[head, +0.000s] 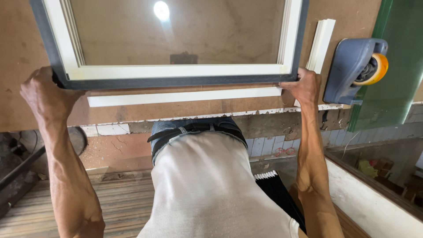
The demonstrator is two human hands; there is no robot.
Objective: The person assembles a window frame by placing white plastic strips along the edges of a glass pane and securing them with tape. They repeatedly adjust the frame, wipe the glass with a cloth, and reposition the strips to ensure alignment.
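While our left hand (46, 92) and right hand (306, 86) clamp the near corners of the grey-edged white glazed window frame (176, 76), we note the loose white trim strip (185, 96) lies unfitted on the brown board bench (132, 112).

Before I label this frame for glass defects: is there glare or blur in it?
Head view: a bright lamp reflection glares on the glass pane of the window frame; left hand and right hand look sharp; edges bend from wide-angle distortion.
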